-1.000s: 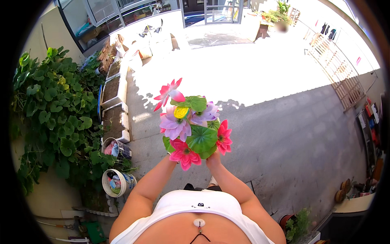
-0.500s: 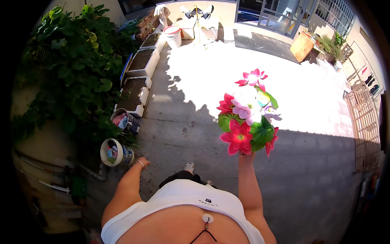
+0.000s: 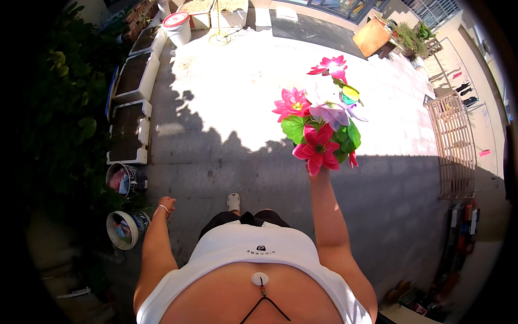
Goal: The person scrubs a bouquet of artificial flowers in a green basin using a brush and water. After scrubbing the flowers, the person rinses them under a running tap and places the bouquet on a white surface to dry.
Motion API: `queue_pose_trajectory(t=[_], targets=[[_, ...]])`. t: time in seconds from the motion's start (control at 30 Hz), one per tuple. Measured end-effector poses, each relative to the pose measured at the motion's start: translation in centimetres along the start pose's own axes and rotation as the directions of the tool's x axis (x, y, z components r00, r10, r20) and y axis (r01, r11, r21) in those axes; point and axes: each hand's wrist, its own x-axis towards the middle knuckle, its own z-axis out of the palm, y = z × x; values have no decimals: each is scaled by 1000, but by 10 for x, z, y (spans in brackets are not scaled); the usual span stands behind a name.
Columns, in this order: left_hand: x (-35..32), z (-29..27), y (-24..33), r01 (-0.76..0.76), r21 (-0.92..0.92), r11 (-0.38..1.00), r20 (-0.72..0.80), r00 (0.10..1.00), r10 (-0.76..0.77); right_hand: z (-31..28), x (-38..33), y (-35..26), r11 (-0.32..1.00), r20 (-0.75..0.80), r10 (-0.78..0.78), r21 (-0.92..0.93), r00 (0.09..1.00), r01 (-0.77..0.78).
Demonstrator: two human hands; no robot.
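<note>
A bouquet of artificial lotus flowers (image 3: 319,149) in red, pink and pale lilac, with round green leaves, stands up in front of me on the right. My right hand (image 3: 315,169) is closed beneath it at the end of an outstretched arm; the blossoms cover most of the fingers and whatever stem they grip. Hanging at my left side, my left hand (image 3: 168,203) wears a bracelet (image 3: 164,207) at the wrist. Its fingers look loosely curled, with nothing seen in them. Nearest to that hand is a white bucket (image 3: 122,230) with rubbish inside.
Another rubbish-filled bucket (image 3: 127,180) and white foam planter boxes (image 3: 130,132) line the left side by leafy plants. A red-rimmed bucket (image 3: 177,29) stands farther back. On the right, a wooden slatted rack (image 3: 453,146) leans near the wall; an orange board (image 3: 372,37) is at the back.
The whole view has shifted: planters and buckets now sit farther left, and the back doorway higher. The bouquet is still in my right hand, a little higher in view. One foot's position differs.
</note>
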Motion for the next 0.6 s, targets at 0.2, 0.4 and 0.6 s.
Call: queue_pose_trajectory(t=[0.2, 0.4, 0.6], targets=[[-16, 39, 242, -573, 280, 770, 102, 815, 570, -44, 108, 26, 999, -108, -16, 37, 994, 21], [-25, 33, 299, -464, 453, 761, -5, 853, 522, -48, 243, 34, 993, -123, 2, 118, 992, 13], [10, 2, 200, 31, 111, 993, -57, 998, -24, -42, 385, 57, 982, 5, 136, 129, 991, -136]])
